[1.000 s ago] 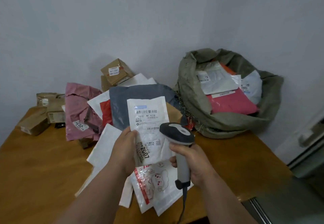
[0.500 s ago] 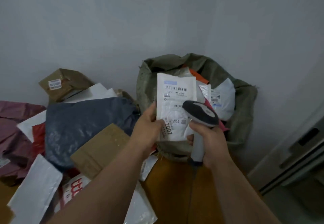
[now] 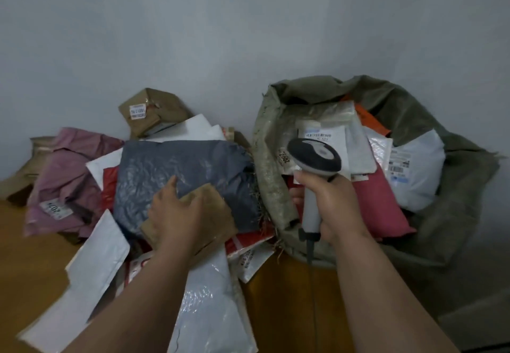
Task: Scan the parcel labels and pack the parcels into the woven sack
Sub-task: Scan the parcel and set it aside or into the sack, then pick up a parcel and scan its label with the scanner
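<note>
My left hand [image 3: 176, 214] grips a brown paper parcel [image 3: 218, 214] lying on the pile, over a dark grey mailer [image 3: 176, 167]. In my right hand [image 3: 331, 203] I hold the grey-and-white barcode scanner [image 3: 314, 159] upright by its handle, in front of the olive woven sack [image 3: 452, 192]. The sack stands open at the right with several parcels inside. On top lies the white labelled parcel [image 3: 331, 132], partly hidden by the scanner head, beside a red mailer [image 3: 378, 206] and a white one [image 3: 416, 170].
The pile on the wooden table [image 3: 33, 245] holds a pink mailer [image 3: 66, 176], white mailers [image 3: 93, 270], a brown box [image 3: 151, 112] against the wall and more brown boxes [image 3: 24, 170] at far left. The scanner's cable hangs down over the table edge.
The white labelled parcel has left my left hand and lies in the sack. My left hand has moved left and down onto the brown parcel. The scanner stays in my right hand.
</note>
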`<state>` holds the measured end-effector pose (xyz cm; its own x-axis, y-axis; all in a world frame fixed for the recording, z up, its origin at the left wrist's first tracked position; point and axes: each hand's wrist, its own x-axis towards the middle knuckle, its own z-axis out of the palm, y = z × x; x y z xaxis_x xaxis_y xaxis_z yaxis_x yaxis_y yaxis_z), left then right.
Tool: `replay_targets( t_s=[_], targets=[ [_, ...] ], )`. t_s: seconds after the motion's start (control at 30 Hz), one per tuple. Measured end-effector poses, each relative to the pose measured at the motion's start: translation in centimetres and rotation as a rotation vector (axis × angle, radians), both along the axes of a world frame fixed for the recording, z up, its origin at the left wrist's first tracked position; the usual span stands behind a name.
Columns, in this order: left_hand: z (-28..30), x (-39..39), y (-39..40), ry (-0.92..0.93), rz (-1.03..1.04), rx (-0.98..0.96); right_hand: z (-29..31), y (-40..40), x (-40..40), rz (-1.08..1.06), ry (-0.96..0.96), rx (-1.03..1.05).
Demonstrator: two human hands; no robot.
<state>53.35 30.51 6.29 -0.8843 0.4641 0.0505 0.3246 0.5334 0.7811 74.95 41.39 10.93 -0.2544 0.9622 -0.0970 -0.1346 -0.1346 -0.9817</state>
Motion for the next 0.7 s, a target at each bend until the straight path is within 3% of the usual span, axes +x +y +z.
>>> replay_targets(
  t_s=[0.17, 0.33, 0.53, 0.7],
  targets=[
    [-2.4, -2.6, -3.5, -0.141, 0.095, -0.064, -2.0, -3.9, -4.0, 0.219, -0.137, -0.047],
    [-4.9, -4.9, -7.0, -0.268, -0.039, -0.085, -5.2, -7.0, -7.3, 0.207, -0.267, -0.184],
    [-6.6, -6.5, -7.3, 0.084, -0.456, -0.396, -7.2, -8.8, -10.5, 0.184, -0.269, -0.238],
    [-7.3, -7.1, -6.9, 0.166, -0.539, -0.478, -7.8, -9.4, -11.0, 0.192, -0.230, -0.241]
  ],
)
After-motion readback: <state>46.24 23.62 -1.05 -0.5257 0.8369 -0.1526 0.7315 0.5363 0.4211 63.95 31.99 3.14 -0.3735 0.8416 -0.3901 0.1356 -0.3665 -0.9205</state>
